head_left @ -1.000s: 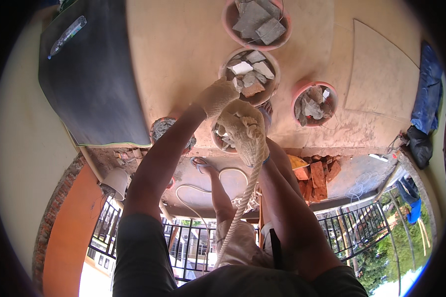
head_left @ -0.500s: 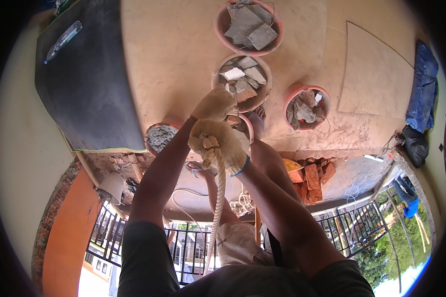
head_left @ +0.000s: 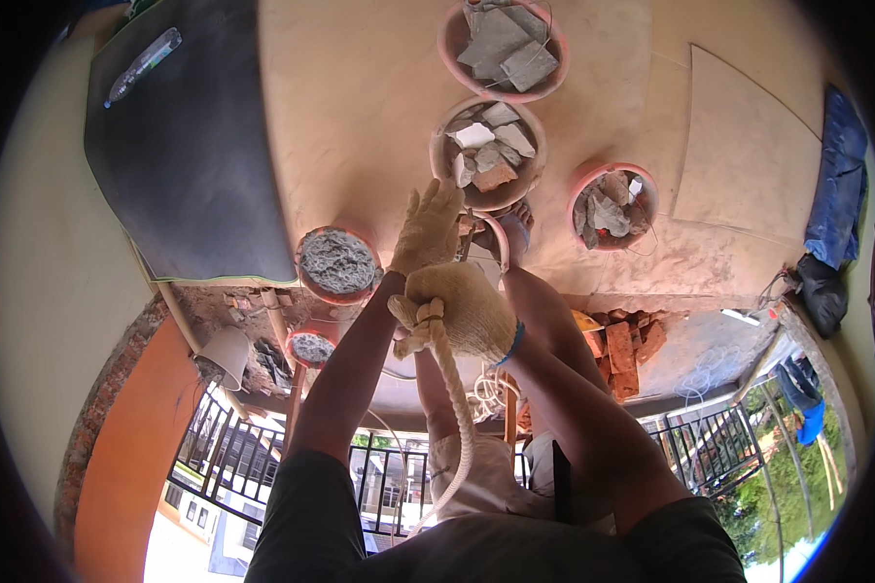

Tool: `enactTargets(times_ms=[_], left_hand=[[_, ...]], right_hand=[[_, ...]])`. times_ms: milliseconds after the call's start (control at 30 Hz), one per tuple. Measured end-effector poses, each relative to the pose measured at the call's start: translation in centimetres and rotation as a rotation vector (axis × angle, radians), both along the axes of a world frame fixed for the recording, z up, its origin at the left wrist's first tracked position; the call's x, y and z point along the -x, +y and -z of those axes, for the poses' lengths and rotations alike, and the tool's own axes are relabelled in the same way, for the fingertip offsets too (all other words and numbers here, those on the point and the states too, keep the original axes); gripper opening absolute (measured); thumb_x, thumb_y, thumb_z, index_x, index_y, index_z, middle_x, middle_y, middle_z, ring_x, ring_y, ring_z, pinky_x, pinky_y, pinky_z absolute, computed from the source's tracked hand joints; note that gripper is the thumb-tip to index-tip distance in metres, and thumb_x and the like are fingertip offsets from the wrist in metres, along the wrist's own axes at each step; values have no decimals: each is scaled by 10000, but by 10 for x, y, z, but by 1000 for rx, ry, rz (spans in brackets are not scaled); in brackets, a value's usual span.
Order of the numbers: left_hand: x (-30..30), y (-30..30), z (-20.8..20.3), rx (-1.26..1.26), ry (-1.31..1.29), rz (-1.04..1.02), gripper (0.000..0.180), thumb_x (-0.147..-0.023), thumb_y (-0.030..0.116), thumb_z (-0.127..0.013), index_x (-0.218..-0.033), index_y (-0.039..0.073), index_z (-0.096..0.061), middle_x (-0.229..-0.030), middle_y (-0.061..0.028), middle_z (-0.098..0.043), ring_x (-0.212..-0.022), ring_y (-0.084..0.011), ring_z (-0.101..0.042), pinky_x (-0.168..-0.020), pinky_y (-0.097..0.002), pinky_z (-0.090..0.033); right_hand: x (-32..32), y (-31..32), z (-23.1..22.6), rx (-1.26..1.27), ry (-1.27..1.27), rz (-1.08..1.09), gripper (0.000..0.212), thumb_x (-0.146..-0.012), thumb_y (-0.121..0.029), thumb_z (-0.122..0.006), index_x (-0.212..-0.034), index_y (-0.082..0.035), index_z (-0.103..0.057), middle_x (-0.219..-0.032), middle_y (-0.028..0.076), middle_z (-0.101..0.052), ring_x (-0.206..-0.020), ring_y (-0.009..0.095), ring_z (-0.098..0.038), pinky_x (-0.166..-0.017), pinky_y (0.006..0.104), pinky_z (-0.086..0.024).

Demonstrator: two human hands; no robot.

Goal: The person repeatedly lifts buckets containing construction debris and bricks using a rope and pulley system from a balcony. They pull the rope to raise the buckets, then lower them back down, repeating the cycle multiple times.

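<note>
A cream knit glove covers my left hand (head_left: 428,231). Its fingers are stretched and apart, pointing to the far side, and nothing shows in its grasp. My right hand (head_left: 467,309), gloved too, is closed around a thick twisted cream rope (head_left: 449,374) near its knotted end. The rope hangs from there towards my body. Just beyond and partly behind my hands is a pink-rimmed bucket (head_left: 501,236), its contents mostly hidden. A bucket of broken tile and brick rubble (head_left: 437,165) stands past my left fingertips.
More rubble fills a far bucket (head_left: 447,73) and a right one (head_left: 577,216). Grey mortar buckets (head_left: 303,277) stand to the left by a black sheet (head_left: 185,165) with a plastic bottle (head_left: 144,66). Bricks (head_left: 620,355) lie right. A black railing (head_left: 209,437) runs behind me.
My left hand has opened, its fingers now spread. The right hand, still on the rope, has shifted slightly right and nearer. The view has moved, bringing both mortar buckets into sight.
</note>
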State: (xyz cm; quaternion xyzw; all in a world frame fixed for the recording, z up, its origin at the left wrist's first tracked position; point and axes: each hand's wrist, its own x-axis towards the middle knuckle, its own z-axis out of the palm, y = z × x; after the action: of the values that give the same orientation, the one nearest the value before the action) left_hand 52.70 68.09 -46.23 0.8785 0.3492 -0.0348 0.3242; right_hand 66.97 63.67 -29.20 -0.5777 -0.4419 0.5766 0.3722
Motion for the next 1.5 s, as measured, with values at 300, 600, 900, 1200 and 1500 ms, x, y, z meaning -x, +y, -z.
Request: enactTargets(times_ms=[300,600,900,1200,1500], left_hand=[[188,-238,-201,1014,105,-803,379,-1029,247,-579,-1317,15,-662,-1255,-148,-720,-1167,-222,-668,-990,-333,-506],[479,-441,-394,1430,256,-1280,562,-1075,472,-434,-1265,17,-703,-1072,-156,-773,-1107,-234,-685,-1054,-403,-472],[507,-558,-530,-542,112,-1894,344,-941,146,-670,-1264,26,-658,-1183,-197,-701,-1089,-361,-669,-950,-436,-516],[665,-972,-755,-1819,997,-2975,1197,-778,475,-850,-1619,48,-113,-1608,-390,-161,-1519,-468,-201,-1236,-550,-261],[717,-1003,-700,-1589,-745,-2923,459,-1031,430,-608,-792,37,-619,-651,-16,-541,-544,-91,-540,-563,-260,-586]], right_hand=[[17,-59,-18,200,336,431,100,-881,-3,-647,-792,-13,-601,-762,27,-613,-647,117,-554,-571,268,-444],[73,-90,-172,89,512,461,596,-967,-497,-545,-1185,58,-565,-994,213,-655,-848,306,-614,-747,416,-484],[254,-97,-347,-95,178,-112,416,-995,-374,-516,-1074,34,-544,-946,193,-643,-816,282,-622,-699,384,-488],[500,-158,-455,-417,-132,-828,323,-1006,-316,-515,-940,1,-527,-868,142,-643,-752,209,-634,-634,327,-500],[633,-240,-457,-699,-112,-1284,380,-1006,-244,-518,-683,-82,-400,-590,37,-509,-570,115,-587,-511,262,-430]])
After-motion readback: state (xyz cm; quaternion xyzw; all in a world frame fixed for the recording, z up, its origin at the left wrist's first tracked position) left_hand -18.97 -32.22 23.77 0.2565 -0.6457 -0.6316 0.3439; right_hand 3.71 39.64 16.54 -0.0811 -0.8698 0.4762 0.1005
